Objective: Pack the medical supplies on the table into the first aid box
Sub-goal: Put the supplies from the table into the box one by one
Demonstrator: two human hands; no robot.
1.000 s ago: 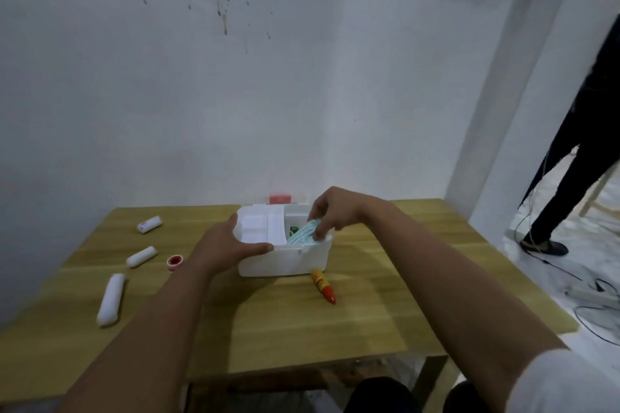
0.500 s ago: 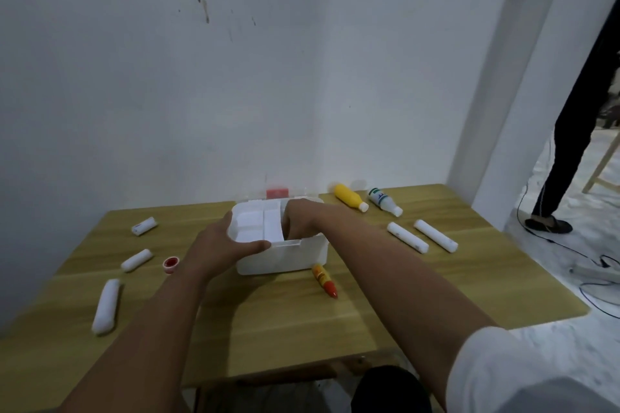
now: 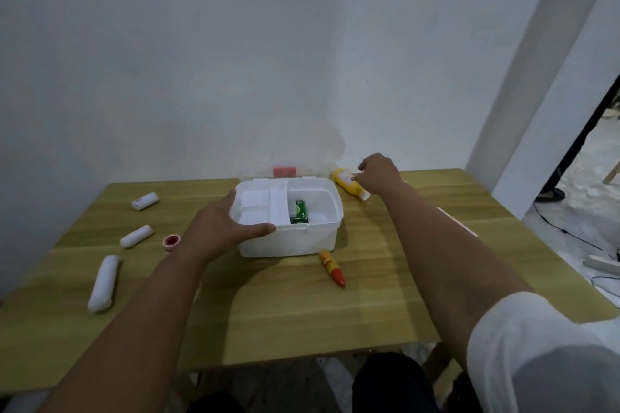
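- Head view: my left hand (image 3: pixel 221 231) grips the near left corner of the open white plastic first aid box (image 3: pixel 288 238) in the middle of the frame, thumb lying along its front rim and fingers spread around the left wall.
- My right hand (image 3: pixel 379 174) is at the upper right of the box, loosely curled over the yellow plastic bottle (image 3: pixel 349 183) lying on its side; I cannot tell whether my fingers have closed on it.
- Inside the box, a small green carton (image 3: pixel 299 211) stands just right of the white divider tray (image 3: pixel 261 208).
- On the light wooden table (image 3: pixel 302 312), an orange tube with a red cap (image 3: pixel 331 267) lies just in front of the box.
- At the left of the frame lie three white gauze rolls (image 3: pixel 104 278) and a small red-centred tape roll (image 3: pixel 172 241).
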